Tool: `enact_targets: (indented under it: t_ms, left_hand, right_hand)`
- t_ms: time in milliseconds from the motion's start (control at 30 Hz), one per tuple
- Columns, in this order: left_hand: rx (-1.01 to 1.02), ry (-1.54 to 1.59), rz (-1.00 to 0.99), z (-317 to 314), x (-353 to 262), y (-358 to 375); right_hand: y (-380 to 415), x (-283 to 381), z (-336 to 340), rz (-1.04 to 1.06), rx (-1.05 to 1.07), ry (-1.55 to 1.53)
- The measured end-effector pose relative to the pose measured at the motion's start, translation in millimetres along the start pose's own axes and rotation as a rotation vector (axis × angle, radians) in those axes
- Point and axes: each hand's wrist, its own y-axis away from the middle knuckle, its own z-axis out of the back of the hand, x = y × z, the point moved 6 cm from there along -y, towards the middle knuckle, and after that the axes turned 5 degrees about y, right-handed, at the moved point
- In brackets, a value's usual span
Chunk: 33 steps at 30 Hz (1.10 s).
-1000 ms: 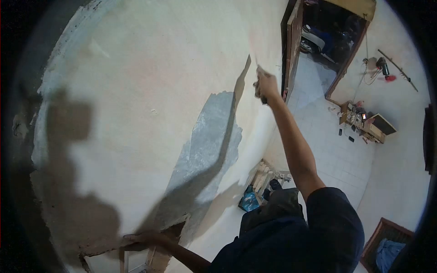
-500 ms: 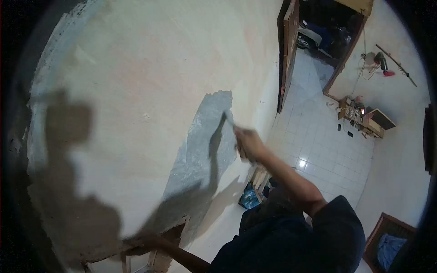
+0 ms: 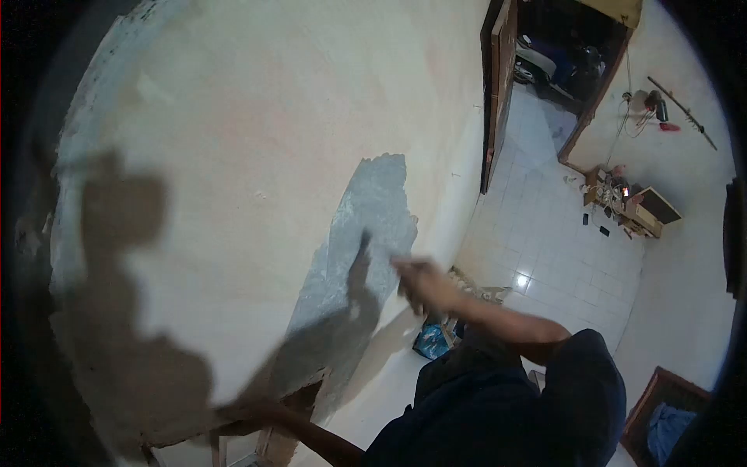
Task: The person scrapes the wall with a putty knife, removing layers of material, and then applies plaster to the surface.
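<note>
My right hand (image 3: 428, 288) is closed around a scraper (image 3: 396, 263), blurred by motion, beside a grey bare patch (image 3: 373, 202) on the wall. The patch is long and slanted, with ragged edges against the pale paint (image 3: 257, 140) around it. Down at the lower left, my left hand (image 3: 253, 414) is at the top edge of a brown wooden frame (image 3: 305, 401). Deep shadow covers its fingers, so their grip does not show.
An open door (image 3: 498, 86) leads to a parked motorbike (image 3: 537, 62). On the white tiled floor (image 3: 537, 241) stands a wooden box (image 3: 646, 214) with clutter. A blue plastic bag (image 3: 430, 342) lies below my right arm. Blue cloth (image 3: 669, 428) hangs in an opening at right.
My right hand has moved down along the grey patch with the scraper, and its shadow has dropped too. The view has shifted slightly. My left hand stays at the frame.
</note>
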Motion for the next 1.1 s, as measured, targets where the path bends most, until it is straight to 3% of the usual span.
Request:
enact_targets:
  t_ms: [33, 67, 100, 133, 167, 200, 233, 267, 300, 333, 400, 433, 500, 533, 567, 600, 633, 667, 733, 767, 833, 900, 933, 1033, 1100]
  left_hand:
    - [0.003, 0.003, -0.004, -0.7, -11.9, -3.9]
    - [-0.029, 0.194, 0.198, 3.3, -20.1, -8.8]
    - [-0.062, 0.382, 0.400, 5.1, -18.4, -7.8]
    - [-0.058, 0.378, 0.399, 6.1, -14.4, -7.5]
    - [-0.041, 0.408, 0.391, 4.2, -8.9, -8.7]
    - [-0.029, 0.444, 0.386, 2.2, -6.9, -9.0]
    - [-0.033, 0.448, 0.387, 6.5, -17.7, -10.1]
    - [-0.053, 0.444, 0.483, 11.6, -31.9, -10.3]
    - [-0.074, 0.439, 0.576, 12.1, -37.6, -10.9]
    - [-0.081, 0.441, 0.567, 6.9, -23.1, -7.6]
    - [-0.092, 0.180, 0.114, 4.8, -13.0, -6.1]
    - [-0.091, 0.174, 0.112, 5.7, -6.9, -4.0]
    - [-0.019, 0.242, 0.317, 12.8, -11.2, -4.2]
    - [-0.014, 0.239, 0.319, 13.1, -22.5, -6.7]
    - [-0.045, 0.296, 0.345, 13.0, -32.8, -10.4]
    - [-0.075, 0.351, 0.369, 12.8, -36.9, -12.3]
    - [-0.068, 0.352, 0.370, 10.4, -37.3, -11.6]
    - [-0.074, 0.330, 0.411, 9.3, -33.5, -11.0]
    - [-0.072, 0.309, 0.456, 9.2, -26.0, -10.0]
    - [-0.063, 0.268, 0.428, 8.4, -24.4, -10.2]
    - [-0.067, 0.239, 0.406, 8.3, -27.0, -8.8]
    - [0.027, 0.099, 0.374, 12.7, -28.6, -7.4]
    - [0.026, 0.100, 0.378, 13.2, -26.2, -6.2]
    - [0.003, 0.271, 0.435, 2.4, 0.1, -1.5]
    - [0.016, 0.091, 0.149, 1.6, -7.7, -3.0]
  right_hand:
    - [19.1, -11.9, -23.8, 0.001, 0.087, -0.089]
    - [30.1, -15.6, -39.8, 0.000, 0.177, -0.175]
    - [26.2, 7.0, -16.7, -0.149, 0.019, -0.010]
    - [-23.0, -22.0, 7.8, 0.063, -0.186, 0.003]
    - [-67.8, -28.3, 43.4, 0.072, -0.332, 0.186]
    - [-111.3, -36.1, 81.5, 0.026, -0.424, 0.041]
    - [-193.8, -93.8, 130.6, 0.254, -0.506, 0.160]
    - [-205.1, -94.3, 147.3, -0.011, -0.335, -0.632]
    - [-199.3, -82.1, 161.9, -0.105, -0.473, -0.614]
    - [-189.9, -76.9, 169.0, -0.209, -0.608, -0.595]
    - [-173.6, -60.9, 164.2, -0.121, -0.560, -0.646]
    - [-156.7, -53.3, 156.2, -0.062, -0.618, -0.531]
    - [-101.6, -25.1, 98.8, -0.067, -0.373, -0.218]
    - [-67.6, -14.0, 66.1, -0.060, -0.283, -0.067]
    - [-42.7, -17.3, 42.3, 0.342, -0.153, 0.252]
    - [10.0, 19.3, 17.5, -0.143, 0.001, 0.034]
    - [20.8, 3.9, 0.9, -0.135, 0.006, -0.235]
    - [2.4, -9.3, 9.6, -0.140, 0.001, -0.235]
    - [-51.2, -1.3, 59.2, 0.214, -0.191, 0.251]
    - [-77.6, -1.0, 78.1, -0.132, -0.253, -0.325]
    - [-116.6, -7.3, 113.0, 0.004, -0.402, -0.277]
    - [-145.6, -38.6, 150.2, -0.198, -0.456, -0.539]
    - [-145.8, -42.0, 161.6, -0.154, -0.536, -0.550]
    - [-146.8, -65.7, 174.5, -0.180, -0.467, -0.668]
    - [-135.1, -66.0, 164.2, -0.130, -0.413, -0.622]
